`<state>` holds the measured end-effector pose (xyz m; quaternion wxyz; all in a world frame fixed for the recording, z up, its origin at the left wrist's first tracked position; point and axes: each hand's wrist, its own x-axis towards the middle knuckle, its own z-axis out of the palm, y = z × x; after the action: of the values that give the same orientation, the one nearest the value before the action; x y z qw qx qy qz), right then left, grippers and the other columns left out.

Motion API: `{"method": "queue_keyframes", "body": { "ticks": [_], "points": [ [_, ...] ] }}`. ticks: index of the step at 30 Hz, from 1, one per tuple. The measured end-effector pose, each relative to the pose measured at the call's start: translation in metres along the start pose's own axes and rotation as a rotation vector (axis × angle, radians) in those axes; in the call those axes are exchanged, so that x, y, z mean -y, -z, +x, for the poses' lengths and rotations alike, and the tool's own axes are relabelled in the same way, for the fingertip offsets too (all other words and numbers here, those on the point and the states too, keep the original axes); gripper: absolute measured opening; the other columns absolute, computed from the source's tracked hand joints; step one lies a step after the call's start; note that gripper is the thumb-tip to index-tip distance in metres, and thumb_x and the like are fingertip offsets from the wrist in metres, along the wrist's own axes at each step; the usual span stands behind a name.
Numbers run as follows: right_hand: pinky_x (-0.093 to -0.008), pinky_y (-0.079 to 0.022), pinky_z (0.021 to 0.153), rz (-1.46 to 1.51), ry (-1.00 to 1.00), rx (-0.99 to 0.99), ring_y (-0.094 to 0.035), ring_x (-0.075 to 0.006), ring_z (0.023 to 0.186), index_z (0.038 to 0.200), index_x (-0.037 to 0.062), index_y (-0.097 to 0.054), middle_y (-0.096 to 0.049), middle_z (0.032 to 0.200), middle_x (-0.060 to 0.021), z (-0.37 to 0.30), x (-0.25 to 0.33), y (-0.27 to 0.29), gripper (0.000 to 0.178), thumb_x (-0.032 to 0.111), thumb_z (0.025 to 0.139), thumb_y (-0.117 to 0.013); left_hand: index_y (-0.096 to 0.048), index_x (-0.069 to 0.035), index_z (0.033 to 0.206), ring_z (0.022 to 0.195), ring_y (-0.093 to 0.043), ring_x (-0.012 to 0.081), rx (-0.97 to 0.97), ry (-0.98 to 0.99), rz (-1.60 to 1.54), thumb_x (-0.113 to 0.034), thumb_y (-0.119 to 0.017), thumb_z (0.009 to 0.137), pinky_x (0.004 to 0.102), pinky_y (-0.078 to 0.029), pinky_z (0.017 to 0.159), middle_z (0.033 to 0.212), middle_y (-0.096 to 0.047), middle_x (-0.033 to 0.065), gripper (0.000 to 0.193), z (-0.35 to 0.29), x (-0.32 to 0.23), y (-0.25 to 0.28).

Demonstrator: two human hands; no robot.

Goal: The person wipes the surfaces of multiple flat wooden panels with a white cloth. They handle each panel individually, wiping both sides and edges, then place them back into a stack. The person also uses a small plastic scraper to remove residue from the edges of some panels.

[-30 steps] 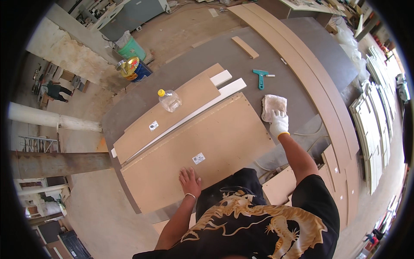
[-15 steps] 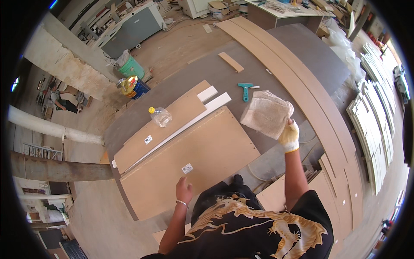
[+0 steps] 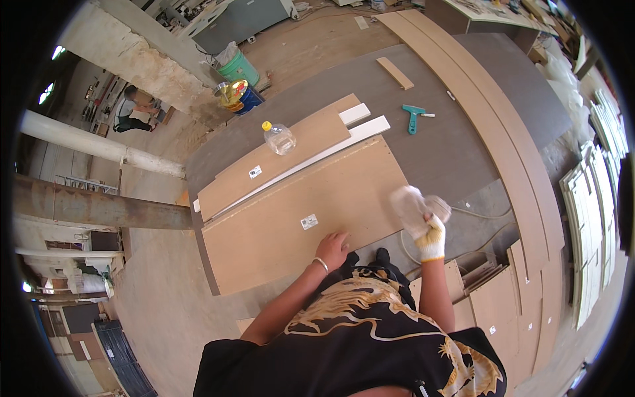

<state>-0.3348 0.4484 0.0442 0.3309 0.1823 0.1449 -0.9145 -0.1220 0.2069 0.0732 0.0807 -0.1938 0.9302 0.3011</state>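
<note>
My right hand (image 3: pixel 432 241), in a white and yellow work glove, grips a pale folded cloth (image 3: pixel 409 204) by its right side. The cloth is smeared by motion and hangs over the right end of a wide brown board (image 3: pixel 264 248). With bare fingers laid at the board's near edge, my left hand (image 3: pixel 332 249) holds nothing. A paper label (image 3: pixel 309 221) sticks to the board's face. Behind it lie a narrower brown board (image 3: pixel 225 195) and white-edged strips (image 3: pixel 372 132). On the narrower board stands a clear bottle with a yellow cap (image 3: pixel 280 141).
A teal scraper (image 3: pixel 413 119) and a short wooden strip (image 3: pixel 395 73) lie on the dark tabletop (image 3: pixel 456 147). Long brown panels (image 3: pixel 493 106) curve down the right side. A green bucket (image 3: pixel 238 69) and a blue tin (image 3: pixel 243 100) stand beyond. Another person (image 3: pixel 132 109) crouches far left.
My right hand has brought the cloth down and nearer, to the board's right end. My left hand has moved right and settled on the near edge. The whole view has shifted.
</note>
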Motion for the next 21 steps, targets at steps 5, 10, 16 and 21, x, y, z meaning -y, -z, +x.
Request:
{"method": "queue_keyframes", "body": {
  "ticks": [5,10,16,21],
  "points": [
    [-0.0599,-0.050,0.113,-0.004,0.109,-0.133,-0.063,-0.0458,0.127,0.121,-0.0091,-0.062,-0.067,0.132,-0.0264,-0.036,0.031,0.025,0.042,-0.005,0.080,-0.057,-0.062,-0.003,0.136,0.117,-0.065,0.0439,-0.099,0.186,-0.130,-0.014,-0.068,0.093,0.0490,-0.052,0.103,0.126,-0.069,0.0234,0.045,-0.015,0.080,-0.012],
    [-0.0578,-0.048,0.116,-0.010,0.091,0.021,-0.054,-0.0430,0.139,0.147,-0.0033,-0.050,-0.055,0.152,-0.0229,-0.030,0.026,-0.001,0.060,0.004,0.090,-0.068,-0.052,-0.001,0.147,0.124,-0.065,0.0415,-0.252,0.550,-0.216,-0.018,-0.071,0.095,0.0483,-0.051,0.106,0.133,-0.067,0.0265,0.058,0.080,0.215,0.062],
    [-0.0564,-0.052,0.110,-0.110,0.072,-0.240,-0.064,-0.0389,0.123,0.130,-0.0030,-0.062,-0.070,0.124,-0.0175,0.041,-0.058,-0.022,0.047,0.001,0.083,-0.067,-0.050,0.002,0.145,0.127,-0.064,0.0321,-0.675,0.038,-0.532,-0.018,-0.088,0.083,0.0437,-0.051,0.108,0.143,-0.064,0.0211,0.076,0.248,0.292,0.151],
    [-0.0559,-0.054,0.104,-0.063,0.115,-0.309,-0.067,-0.0347,0.105,0.104,0.0035,-0.067,-0.070,0.104,-0.0110,0.068,-0.098,-0.017,0.025,-0.001,0.080,-0.064,-0.057,-0.002,0.132,0.118,-0.066,0.0298,-0.372,0.100,-0.475,-0.017,-0.093,0.077,0.0438,-0.052,0.103,0.128,-0.068,0.0159,0.067,0.299,0.263,0.193]
  ]
}}
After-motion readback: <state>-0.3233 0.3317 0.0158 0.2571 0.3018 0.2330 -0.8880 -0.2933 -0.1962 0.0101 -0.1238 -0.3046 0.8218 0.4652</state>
